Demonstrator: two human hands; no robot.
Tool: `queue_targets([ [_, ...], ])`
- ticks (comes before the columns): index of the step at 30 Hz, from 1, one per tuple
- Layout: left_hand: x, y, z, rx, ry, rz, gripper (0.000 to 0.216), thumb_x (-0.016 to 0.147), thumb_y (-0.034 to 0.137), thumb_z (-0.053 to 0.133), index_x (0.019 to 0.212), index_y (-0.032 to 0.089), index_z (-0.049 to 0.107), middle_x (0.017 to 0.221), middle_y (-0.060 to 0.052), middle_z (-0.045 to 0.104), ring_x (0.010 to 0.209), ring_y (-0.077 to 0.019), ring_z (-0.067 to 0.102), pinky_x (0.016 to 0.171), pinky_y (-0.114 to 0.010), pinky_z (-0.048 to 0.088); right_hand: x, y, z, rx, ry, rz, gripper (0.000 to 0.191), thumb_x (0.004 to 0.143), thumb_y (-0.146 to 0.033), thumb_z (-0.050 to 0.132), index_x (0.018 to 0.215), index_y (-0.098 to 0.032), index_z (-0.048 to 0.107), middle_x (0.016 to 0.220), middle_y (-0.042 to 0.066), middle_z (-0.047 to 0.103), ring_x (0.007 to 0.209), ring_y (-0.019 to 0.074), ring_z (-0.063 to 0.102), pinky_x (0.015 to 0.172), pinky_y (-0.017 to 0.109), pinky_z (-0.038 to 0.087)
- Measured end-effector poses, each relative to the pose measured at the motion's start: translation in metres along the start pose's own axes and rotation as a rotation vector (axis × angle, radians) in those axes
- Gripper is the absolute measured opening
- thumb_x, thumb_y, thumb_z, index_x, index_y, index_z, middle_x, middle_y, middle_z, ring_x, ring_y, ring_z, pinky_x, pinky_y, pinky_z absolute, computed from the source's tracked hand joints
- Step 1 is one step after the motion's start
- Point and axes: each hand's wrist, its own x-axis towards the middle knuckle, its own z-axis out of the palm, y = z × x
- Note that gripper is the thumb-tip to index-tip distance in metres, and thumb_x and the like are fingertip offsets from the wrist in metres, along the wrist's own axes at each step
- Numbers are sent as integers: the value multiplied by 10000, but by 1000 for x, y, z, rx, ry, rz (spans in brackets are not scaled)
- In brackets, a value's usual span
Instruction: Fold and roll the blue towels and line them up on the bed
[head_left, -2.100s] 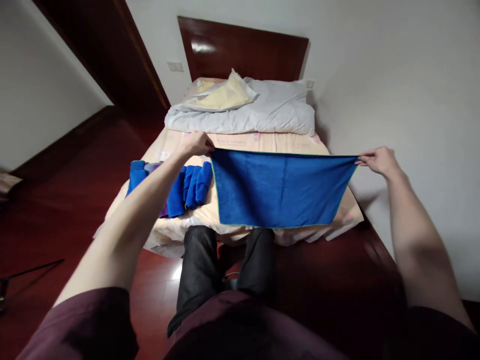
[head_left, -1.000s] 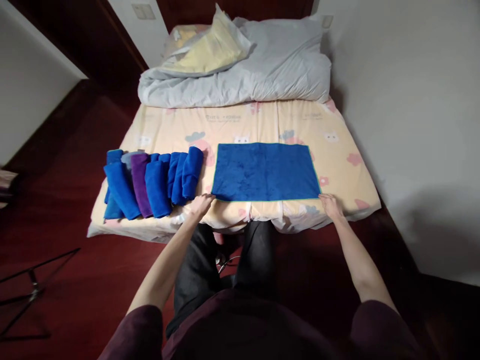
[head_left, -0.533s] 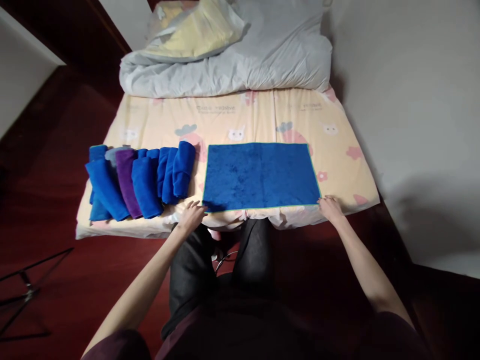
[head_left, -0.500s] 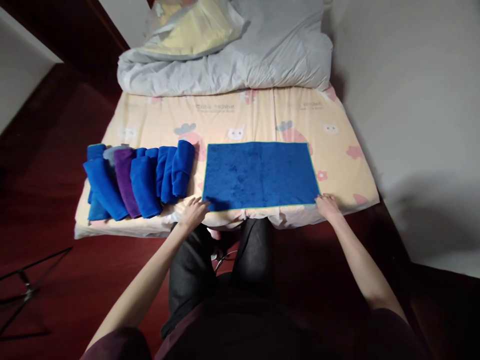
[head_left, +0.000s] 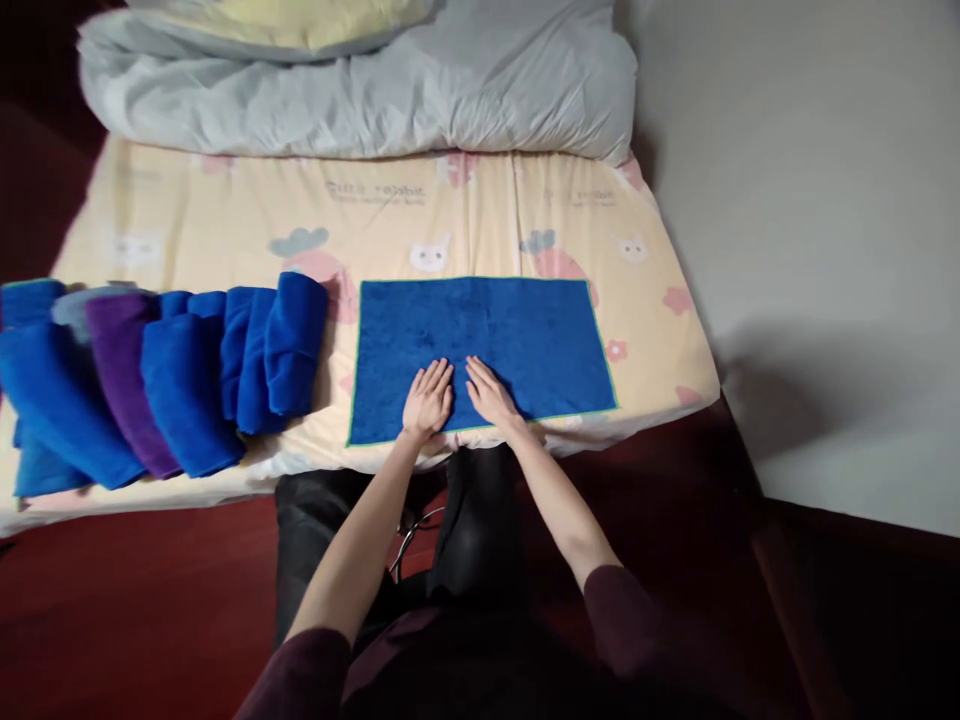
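Note:
A blue towel (head_left: 540, 335) with a thin green border lies spread flat on the bed near its front edge. My left hand (head_left: 429, 398) rests palm down on the towel's lower middle, fingers stretched out. Just to its right, my right hand (head_left: 489, 390) also lies flat on the cloth, fingers extended. A narrow gap of blue cloth shows between the two hands. Neither hand grips anything. Left of the towel sits a group of rolled towels, several blue (head_left: 187, 395), one purple (head_left: 133, 385) and one greyish (head_left: 73, 312).
The bed (head_left: 480, 220) has a cream sheet with carrot and rabbit prints. A grey quilt (head_left: 360, 105) is bunched across its far side, with a yellow cloth (head_left: 322, 22) on top. A pale wall (head_left: 810, 250) stands at the right, dark red floor (head_left: 150, 600) below.
Both hands have left the towel's near corners and moved inward to its lower middle, now flat on it. The camera view has shifted closer and to the right.

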Motion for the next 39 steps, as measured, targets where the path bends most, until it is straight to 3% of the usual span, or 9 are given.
queue_targets([
  [10, -34, -49, -39, 96, 126, -179, 614, 1075, 400, 356, 1629, 135, 336, 1735, -144, 241, 1613, -332, 222, 1326, -568, 175, -70, 142, -157, -201, 285, 176, 543, 1061, -329, 371, 1542, -134, 531, 1616, 97, 497, 1560, 233, 380, 1333, 477, 301],
  [13, -40, -64, -42, 114, 145, -191, 620, 1078, 415, 345, 1634, 142, 318, 1735, -136, 249, 1614, -317, 220, 1328, -545, 195, -83, 160, -180, -272, 300, 195, 547, 1062, -320, 355, 1538, -119, 532, 1620, 116, 489, 1555, 238, 391, 1332, 488, 304],
  [17, -43, -70, -46, 127, 148, -221, 629, 1062, 396, 373, 1638, 154, 305, 1727, -161, 253, 1608, -339, 232, 1312, -595, 221, -87, 165, -185, -359, 317, 184, 548, 1062, -303, 329, 1520, -98, 549, 1608, 142, 499, 1542, 243, 417, 1317, 490, 333],
  [21, -24, -28, -35, 129, 169, -255, 648, 1058, 383, 343, 1630, 78, 320, 1736, -223, 134, 1626, -391, 68, 1309, -651, 168, -86, 166, -180, -406, 337, 171, 548, 1046, -274, 338, 1521, -99, 548, 1589, 155, 519, 1529, 259, 439, 1294, 521, 364],
  [26, 53, 79, 26, 22, -61, 91, 653, 1042, 389, 367, 1659, 181, 312, 1754, -138, 131, 1637, -316, 38, 1333, -605, 138, -87, 170, -180, -446, 351, 134, 551, 1031, -262, 358, 1533, -120, 536, 1582, 157, 528, 1516, 275, 458, 1271, 545, 391],
  [29, 99, 106, 56, 29, -105, 178, 621, 1050, 405, 356, 1629, 181, 391, 1749, -137, 161, 1638, -298, 77, 1338, -572, 149, -87, 172, -180, -473, 364, 101, 542, 1037, -263, 350, 1519, -117, 550, 1559, 166, 552, 1497, 272, 487, 1258, 536, 415],
  [31, 114, 93, 58, 43, -104, 178, 603, 1053, 423, 374, 1606, 193, 440, 1738, -134, 224, 1633, -310, 134, 1336, -570, 148, -87, 172, -181, -483, 366, 93, 539, 1038, -265, 350, 1518, -125, 553, 1549, 163, 562, 1492, 273, 495, 1251, 538, 425],
  [33, 117, 59, 47, 60, -65, 143, 598, 1053, 443, 394, 1600, 210, 456, 1729, -122, 265, 1629, -325, 159, 1331, -583, 139, -87, 171, -181, -482, 364, 92, 539, 1035, -265, 359, 1520, -135, 554, 1549, 157, 564, 1490, 276, 497, 1249, 539, 429],
  [39, 102, -72, -26, 114, 67, -102, 619, 1045, 462, 412, 1608, 206, 440, 1739, -117, 244, 1634, -345, 120, 1308, -626, 115, -85, 167, -182, -453, 367, 107, 538, 1022, -263, 387, 1518, -142, 560, 1554, 147, 561, 1485, 290, 501, 1249, 545, 427],
])
